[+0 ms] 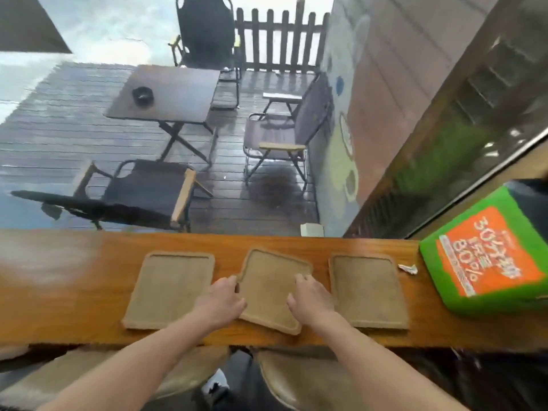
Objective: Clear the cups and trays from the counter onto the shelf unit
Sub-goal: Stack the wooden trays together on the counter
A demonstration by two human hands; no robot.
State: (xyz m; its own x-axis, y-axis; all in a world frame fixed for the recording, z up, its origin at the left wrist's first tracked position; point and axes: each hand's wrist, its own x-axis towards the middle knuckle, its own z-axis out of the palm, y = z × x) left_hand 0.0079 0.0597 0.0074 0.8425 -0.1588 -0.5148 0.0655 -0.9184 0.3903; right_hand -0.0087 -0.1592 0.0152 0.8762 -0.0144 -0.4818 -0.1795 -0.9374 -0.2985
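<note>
Your left hand [224, 301] sits on the left edge of the middle tray [271, 287], fingers curled over the rim; whether it truly grips or only presses, you cannot tell from here. Your right hand [311, 301] lies on the tray's right side, fingers spread flat on its surface and thumb pointing inward, not closed round anything.

The middle tray is a tan, rimmed rectangle, turned askew so its far corner points away from you and its near corner comes close to the counter's [74, 280] front edge. Its near left edge overlaps or touches the left tray [172, 287]; the exact contact is hidden under your hand. The left tray lies flat and squarer to the counter. The right tray [369, 289] lies flat just beside your right hand, apart from the middle one.

Past the right tray a small crumpled scrap [408, 269] rests on the wood, and beyond it a green and orange box [486, 256] stands at the counter's right end.

Beyond the counter you look down on a wet deck with a dark table [172, 96], an ashtray [141, 94] on it, and folding chairs [284, 132] around it.
</note>
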